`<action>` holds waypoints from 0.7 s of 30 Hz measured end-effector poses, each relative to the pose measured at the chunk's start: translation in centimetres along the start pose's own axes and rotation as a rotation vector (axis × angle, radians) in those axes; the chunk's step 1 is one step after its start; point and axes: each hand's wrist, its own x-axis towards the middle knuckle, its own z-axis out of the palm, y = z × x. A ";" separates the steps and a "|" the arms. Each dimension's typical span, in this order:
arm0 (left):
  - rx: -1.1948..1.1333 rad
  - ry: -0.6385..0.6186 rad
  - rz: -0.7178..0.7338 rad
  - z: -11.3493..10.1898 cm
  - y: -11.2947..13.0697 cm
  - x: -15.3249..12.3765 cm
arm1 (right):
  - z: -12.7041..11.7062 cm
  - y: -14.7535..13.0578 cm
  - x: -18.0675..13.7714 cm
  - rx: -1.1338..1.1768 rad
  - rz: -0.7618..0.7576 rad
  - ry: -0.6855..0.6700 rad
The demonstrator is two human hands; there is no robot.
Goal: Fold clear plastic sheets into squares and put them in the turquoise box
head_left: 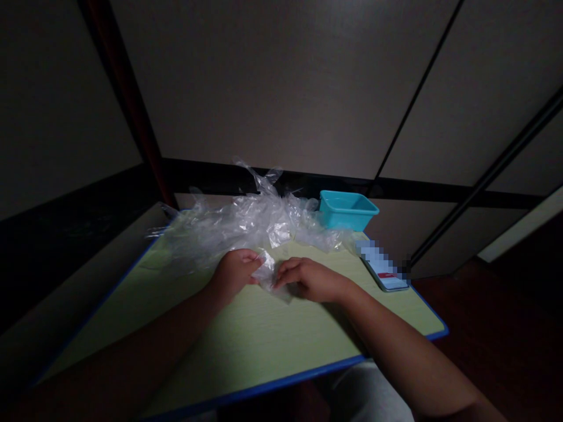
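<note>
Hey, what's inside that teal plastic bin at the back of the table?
Nothing shows inside the teal bin; only its rim and a bit of inner wall are visible. The bottom is hidden by its front wall. Clear plastic bags lie beside it.

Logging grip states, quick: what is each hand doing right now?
Left hand: closed, pinching the small clear plastic bag.
Right hand: closed, pinching the same bag from its other side.

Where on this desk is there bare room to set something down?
The near half of the desk, between the forearms and the blue front edge, is bare. The far side is crowded: plastic bags, teal bin, and phone at right.
</note>
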 end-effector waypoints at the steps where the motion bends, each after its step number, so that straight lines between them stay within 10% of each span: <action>1: -0.006 -0.011 -0.005 0.1 0.1 -0.1 | 0.0 0.0 0.0 0.005 -0.001 0.002; 11: 0.018 -0.412 0.097 1.0 0.9 -1.9 | -0.2 0.1 -0.2 0.049 0.003 0.003; 16: 0.317 -0.222 0.436 0.8 0.4 -2.2 | -0.3 0.1 -0.1 0.042 0.011 -0.001; 21: 0.333 -0.104 0.479 1.1 -0.7 -1.8 | -0.2 0.2 -0.1 0.057 0.020 0.007</action>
